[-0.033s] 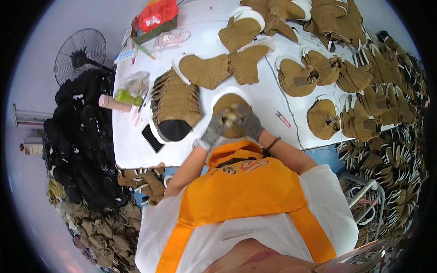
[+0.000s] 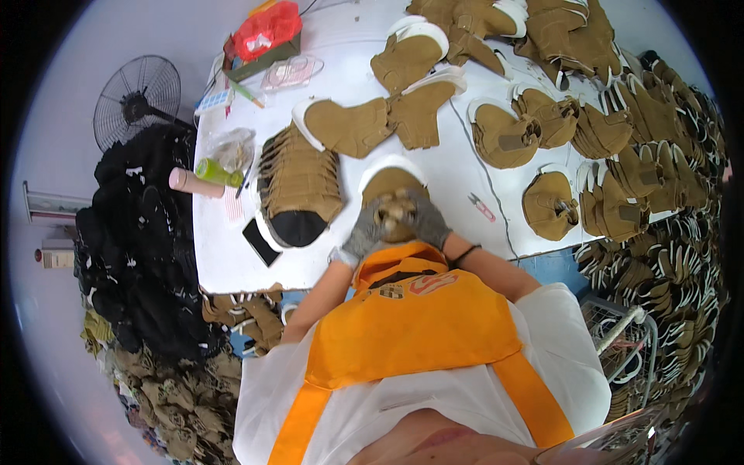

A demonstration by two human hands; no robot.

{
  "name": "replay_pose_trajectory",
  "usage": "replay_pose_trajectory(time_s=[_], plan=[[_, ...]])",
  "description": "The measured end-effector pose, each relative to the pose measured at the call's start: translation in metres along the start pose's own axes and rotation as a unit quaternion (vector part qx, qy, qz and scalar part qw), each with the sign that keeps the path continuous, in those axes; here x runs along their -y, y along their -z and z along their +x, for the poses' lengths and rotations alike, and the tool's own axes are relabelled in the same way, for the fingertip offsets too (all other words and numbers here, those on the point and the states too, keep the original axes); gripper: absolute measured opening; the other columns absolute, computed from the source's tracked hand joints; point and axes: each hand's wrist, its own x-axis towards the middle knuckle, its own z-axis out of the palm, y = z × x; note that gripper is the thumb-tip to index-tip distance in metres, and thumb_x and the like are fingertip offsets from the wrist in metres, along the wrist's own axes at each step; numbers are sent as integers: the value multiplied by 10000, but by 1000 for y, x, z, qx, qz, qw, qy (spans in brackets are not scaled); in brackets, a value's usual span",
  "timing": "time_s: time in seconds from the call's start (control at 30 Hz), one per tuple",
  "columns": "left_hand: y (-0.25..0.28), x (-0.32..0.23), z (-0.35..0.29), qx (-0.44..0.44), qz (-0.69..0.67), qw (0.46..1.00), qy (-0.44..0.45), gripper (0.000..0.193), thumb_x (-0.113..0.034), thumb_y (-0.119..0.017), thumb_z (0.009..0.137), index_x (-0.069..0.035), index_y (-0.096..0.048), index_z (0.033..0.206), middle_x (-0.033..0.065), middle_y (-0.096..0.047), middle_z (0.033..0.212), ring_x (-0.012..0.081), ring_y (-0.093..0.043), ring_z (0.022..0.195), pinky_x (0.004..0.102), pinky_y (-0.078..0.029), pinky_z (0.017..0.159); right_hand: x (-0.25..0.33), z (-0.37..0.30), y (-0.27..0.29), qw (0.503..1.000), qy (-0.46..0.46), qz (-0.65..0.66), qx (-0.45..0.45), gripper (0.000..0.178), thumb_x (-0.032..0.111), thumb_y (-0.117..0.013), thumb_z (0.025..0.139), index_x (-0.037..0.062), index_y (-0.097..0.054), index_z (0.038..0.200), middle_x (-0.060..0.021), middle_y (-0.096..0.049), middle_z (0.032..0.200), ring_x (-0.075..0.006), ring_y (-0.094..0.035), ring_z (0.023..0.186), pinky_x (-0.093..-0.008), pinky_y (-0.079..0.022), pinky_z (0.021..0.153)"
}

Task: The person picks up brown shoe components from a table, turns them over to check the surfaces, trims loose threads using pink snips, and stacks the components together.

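Tan suede shoe-upper piece [image 2: 393, 194] w/ white fleecy lining edge, rounded at its far end, lying flat on the white table's near edge, just right of a stacked pile of similar tan pieces, its near end bunched and covered by two gray-gloved hands.

Your gloved left hand [image 2: 364, 232] and right hand [image 2: 425, 221] cover the near end of the tan shoe upper [image 2: 394, 186], so what your fingers [image 2: 381, 211] pinch there cannot be made out. The apron bib [image 2: 411, 318] hides the table [image 2: 465, 167] edge below them. The small red-handled tool [image 2: 482, 207] is too small to identify; the tan stacks [image 2: 666, 139] at right blur toward the rim.
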Motion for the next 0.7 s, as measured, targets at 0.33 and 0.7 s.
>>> replay_pose_trajectory(time_s=[0.33, 0.7], plan=[[-1, -4, -10, 3, -141, 979, 145, 1020, -481, -765, 665, -68, -254, 1445, 153, -449, 1350, 266, -467, 1219, 336, -368, 1037, -34, 21, 38, 963, -81, 184, 178, 555, 390, -699, 818, 45, -542, 1224, -123, -589, 1167, -223, -526, 1123, -353, -400, 991], [6, -29, 23, 126, 214, 962, 115, 962, -511, -830, 467, -114, -518, 1287, 139, -495, 1312, 329, -386, 1272, 403, -260, 1113, -50, 140, 53, 979, -196, -45, -46, 418, 259, -635, 855, 63, -564, 1219, -139, -557, 1228, -276, -513, 1143, -359, -404, 988]])
